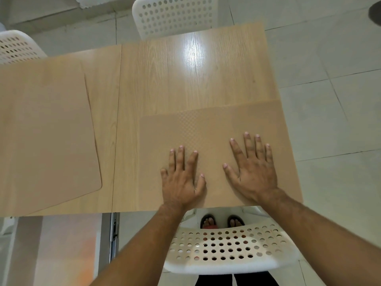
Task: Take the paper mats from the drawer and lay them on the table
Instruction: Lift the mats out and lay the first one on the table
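Paper mat (216, 129) in the lower right of the frame has both our hands on it: our left hand (182, 182) and our right hand (254, 172) lie palm down, side by side but apart, fingers straight and spread, pressing on the sheet and gripping nothing. We judge this to be the smoothing of a mat already set down; it sits flat at the near right corner of the table (185, 79), its edges close to the table's edges. Farther out, a second mat (45, 124) lies flat on the left part of the table, well apart from the first. So two mats are down, as far as we can see. The upper middle of the table, in front of the far chair (175, 15), shows bare wood, so a place may be left to cover. We cannot see whether the drawer holds more; only a metal rail (114, 232) shows below the table edge at lower left.
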